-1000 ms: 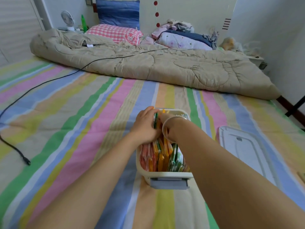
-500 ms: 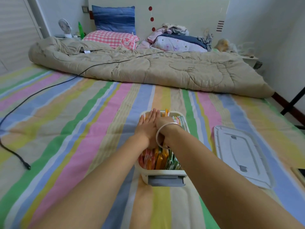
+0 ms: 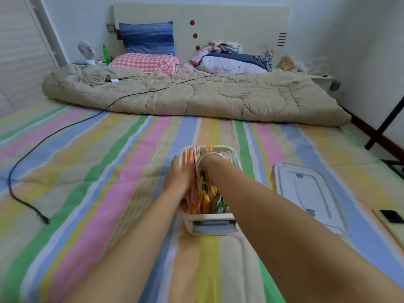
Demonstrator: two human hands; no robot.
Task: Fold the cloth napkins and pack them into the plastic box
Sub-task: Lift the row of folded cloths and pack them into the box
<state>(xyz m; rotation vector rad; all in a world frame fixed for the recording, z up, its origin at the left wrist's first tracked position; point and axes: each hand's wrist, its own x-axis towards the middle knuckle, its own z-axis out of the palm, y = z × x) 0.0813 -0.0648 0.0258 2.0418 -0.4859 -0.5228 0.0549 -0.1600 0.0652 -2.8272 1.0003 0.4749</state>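
Inside the plastic box (image 3: 190, 226), left hand (image 3: 178, 179) seemingly presses napkins (image 3: 209, 197).

Concealed at the plastic box (image 3: 211, 228)
Your right hand is buried among the cloth napkins (image 3: 207, 199) beyond the bangle (image 3: 204, 155); your left hand (image 3: 177, 179) is motion-blurred, its fingertips lost between folds.

You had soft, even daylight with faint shadows. Your left hand (image 3: 178, 180) was motion-blurred; the edges bowed.
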